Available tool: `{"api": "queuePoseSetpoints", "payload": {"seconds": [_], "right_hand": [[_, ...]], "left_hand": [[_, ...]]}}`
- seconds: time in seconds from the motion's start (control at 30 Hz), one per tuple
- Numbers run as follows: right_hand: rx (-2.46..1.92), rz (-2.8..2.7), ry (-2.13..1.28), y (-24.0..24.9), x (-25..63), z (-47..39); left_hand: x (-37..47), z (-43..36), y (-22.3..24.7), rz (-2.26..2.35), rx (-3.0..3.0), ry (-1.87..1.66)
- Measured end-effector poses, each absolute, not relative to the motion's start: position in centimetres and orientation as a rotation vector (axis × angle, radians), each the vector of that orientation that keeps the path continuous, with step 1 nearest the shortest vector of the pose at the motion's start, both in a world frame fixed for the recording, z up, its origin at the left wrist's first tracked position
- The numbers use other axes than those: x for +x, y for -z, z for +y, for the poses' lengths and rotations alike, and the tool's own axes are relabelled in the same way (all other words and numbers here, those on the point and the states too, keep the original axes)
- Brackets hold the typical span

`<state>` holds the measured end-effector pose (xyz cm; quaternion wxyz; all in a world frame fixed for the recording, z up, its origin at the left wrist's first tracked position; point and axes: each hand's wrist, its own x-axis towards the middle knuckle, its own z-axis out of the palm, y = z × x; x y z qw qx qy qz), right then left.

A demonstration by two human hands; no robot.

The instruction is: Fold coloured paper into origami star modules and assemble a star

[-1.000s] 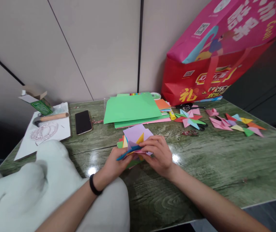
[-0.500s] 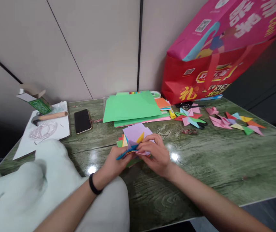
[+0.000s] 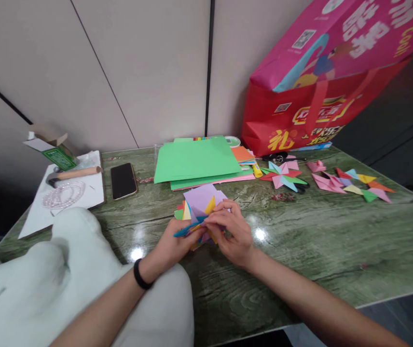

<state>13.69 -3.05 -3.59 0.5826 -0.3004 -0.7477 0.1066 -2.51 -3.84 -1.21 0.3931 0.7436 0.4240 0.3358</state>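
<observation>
Between my hands is a folded paper piece (image 3: 191, 227) in blue, yellow and purple, held above the table. My left hand (image 3: 177, 239) grips its blue left end, thumb on the near side. From the right, my right hand (image 3: 232, 232) pinches the piece's other edge, its fingertips near the yellow point. Right behind it lie purple paper sheets (image 3: 199, 196), with red, green and cream paper edges (image 3: 182, 211) showing at their left. My fingers hide part of the folds.
Green paper sheets (image 3: 199, 159) lie behind my hands. Folded paper stars (image 3: 282, 174) sit to the right, before a red gift bag (image 3: 300, 115). At left are a phone (image 3: 123, 180), a hammer (image 3: 78, 173), a beaded string (image 3: 63, 194) and a large white plush (image 3: 83, 250).
My right hand's fingers have shifted slightly on the folded paper, and the pink layer under them no longer shows. My left hand keeps its hold in nearly the same place.
</observation>
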Motion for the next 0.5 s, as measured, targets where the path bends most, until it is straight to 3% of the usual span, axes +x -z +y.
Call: {"api": "queuePoseSetpoints", "payload": {"seconds": [0.5], "right_hand": [[-0.728, -1.694, -0.226, 3.56, 13.36, -3.27]], "left_hand": [[-2.25, -3.86, 1.16, 1.086, 1.920, -0.910]]}}
